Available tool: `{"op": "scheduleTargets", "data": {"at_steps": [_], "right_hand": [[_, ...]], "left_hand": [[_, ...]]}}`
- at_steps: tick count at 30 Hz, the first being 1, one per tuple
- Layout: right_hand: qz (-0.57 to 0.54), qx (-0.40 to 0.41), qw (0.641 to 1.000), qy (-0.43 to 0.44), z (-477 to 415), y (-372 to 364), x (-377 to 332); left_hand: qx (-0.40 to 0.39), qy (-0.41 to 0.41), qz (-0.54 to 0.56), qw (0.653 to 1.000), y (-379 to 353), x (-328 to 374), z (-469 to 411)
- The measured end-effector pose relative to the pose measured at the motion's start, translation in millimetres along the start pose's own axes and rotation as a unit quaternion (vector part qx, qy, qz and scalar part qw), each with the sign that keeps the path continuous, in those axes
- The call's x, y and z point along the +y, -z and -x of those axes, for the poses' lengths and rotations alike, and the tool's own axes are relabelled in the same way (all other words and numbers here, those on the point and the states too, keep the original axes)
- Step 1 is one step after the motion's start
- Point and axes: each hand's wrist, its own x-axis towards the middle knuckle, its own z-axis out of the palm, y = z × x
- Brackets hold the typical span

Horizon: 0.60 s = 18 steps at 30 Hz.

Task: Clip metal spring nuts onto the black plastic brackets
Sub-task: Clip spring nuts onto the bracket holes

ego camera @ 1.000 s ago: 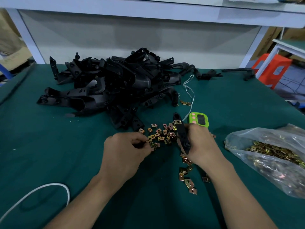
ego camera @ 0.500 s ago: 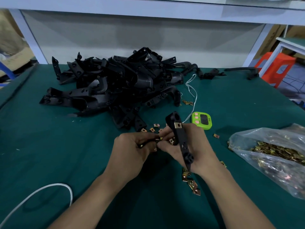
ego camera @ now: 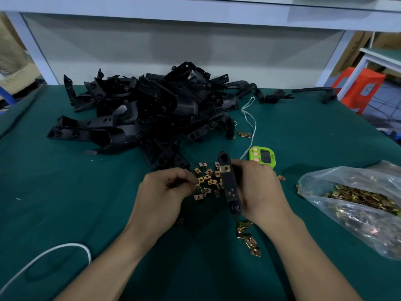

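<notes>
My right hand [ego camera: 258,190] grips a long black plastic bracket [ego camera: 229,187], held nearly upright, with one brass spring nut [ego camera: 224,169] clipped near its top end. My left hand [ego camera: 166,192] pinches a small brass spring nut [ego camera: 199,185] at its fingertips, just left of the bracket. Several loose spring nuts [ego camera: 209,179] lie on the green table between the hands, and a few more spring nuts [ego camera: 248,240] lie below my right wrist.
A big pile of black brackets [ego camera: 141,114] fills the back of the green table [ego camera: 65,203]. A clear bag of spring nuts [ego camera: 355,203] lies at the right. A green timer [ego camera: 262,158] sits behind my right hand. White cords run at the lower left [ego camera: 54,250] and centre [ego camera: 249,118].
The hands, pressed together at the bracket half a second ago, have drawn apart. My left hand now pinches a nut over the loose heap; the bracket stays in my right hand.
</notes>
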Motion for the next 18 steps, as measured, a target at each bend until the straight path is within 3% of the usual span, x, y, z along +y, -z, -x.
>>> {"op": "scheduleTargets", "data": {"at_steps": [7, 13, 18], "right_hand": [[0.051, -0.01, 0.998, -0.018, 0, -1, 1], [0.038, -0.034, 0.998, -0.024, 1, -7, -1], [0.028, -0.03, 0.999, -0.02, 3, -9, -3]], "left_hand": [[-0.093, 0.029, 0.139, 0.986, 1, 3, 5], [-0.051, 0.019, 0.091, 0.994, -2, 4, 6], [-0.068, 0.064, 0.136, 0.986, -4, 9, 10]]}}
